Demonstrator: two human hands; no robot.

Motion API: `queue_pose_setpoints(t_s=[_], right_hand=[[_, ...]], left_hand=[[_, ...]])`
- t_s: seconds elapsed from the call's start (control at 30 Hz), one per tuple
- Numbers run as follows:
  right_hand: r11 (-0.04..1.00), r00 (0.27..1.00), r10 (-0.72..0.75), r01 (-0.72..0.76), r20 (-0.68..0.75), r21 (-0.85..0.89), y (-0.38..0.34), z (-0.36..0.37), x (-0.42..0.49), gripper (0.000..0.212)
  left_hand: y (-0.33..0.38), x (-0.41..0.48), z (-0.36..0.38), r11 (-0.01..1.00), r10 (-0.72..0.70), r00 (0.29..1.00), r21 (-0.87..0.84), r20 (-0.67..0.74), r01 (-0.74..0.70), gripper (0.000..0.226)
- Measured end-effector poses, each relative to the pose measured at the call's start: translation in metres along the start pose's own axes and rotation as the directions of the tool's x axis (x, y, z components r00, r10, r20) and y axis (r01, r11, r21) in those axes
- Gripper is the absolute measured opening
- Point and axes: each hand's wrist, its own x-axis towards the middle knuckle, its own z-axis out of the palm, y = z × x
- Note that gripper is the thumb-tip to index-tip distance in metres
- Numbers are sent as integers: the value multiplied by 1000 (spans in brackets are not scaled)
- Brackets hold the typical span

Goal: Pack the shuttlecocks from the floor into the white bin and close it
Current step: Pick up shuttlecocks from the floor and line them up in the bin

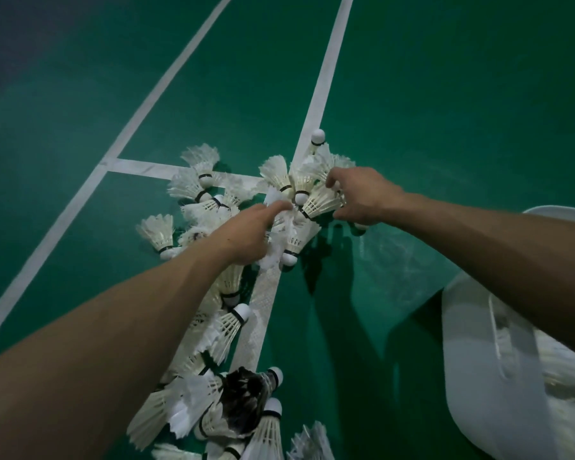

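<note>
Shuttlecocks (321, 200) heaped on the floor (412, 94) are gripped by the left hand (246, 235) and by the right hand (361, 194), near the bin (472, 343).

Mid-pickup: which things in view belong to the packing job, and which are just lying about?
Job:
- white shuttlecocks, scattered ahead
- dark-feathered shuttlecock, nearest the camera
- white bin, at the right
- left hand and right hand, each with a grip on shuttlecocks in the pile

Just there:
- green floor
- white court lines
</note>
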Motion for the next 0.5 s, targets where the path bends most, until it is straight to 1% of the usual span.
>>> queue_pose_setpoints(t_s=[0.1, 0.2, 0.27, 0.37, 0.43, 0.5], right_hand=[[999, 998, 24, -26, -64, -40, 11, -5, 5, 44], [993, 995, 87, -92, -57, -79, 21, -9, 12, 54], [990, 992, 124, -125, -13, -72, 24, -10, 13, 64], [992, 991, 120, -117, 54, -55, 24, -6, 13, 73], [993, 992, 114, -112, 53, -46, 24, -3, 12, 72], [993, 993, 113, -112, 39, -24, 24, -3, 10, 67]], left_hand=[[4, 7, -11, 993, -9, 997, -115, -72, 1, 78], [6, 14, -16, 987, 25, 1000, -160, -9, -26, 78], [11, 15, -14, 992, 61, 996, -118, 62, -54, 77], [18, 18, -7, 994, 88, 988, -77, 123, -79, 69], [22, 20, -7, 995, 72, 991, -82, 114, -63, 63], [24, 22, -7, 995, 58, 993, -84, 99, -49, 58]])
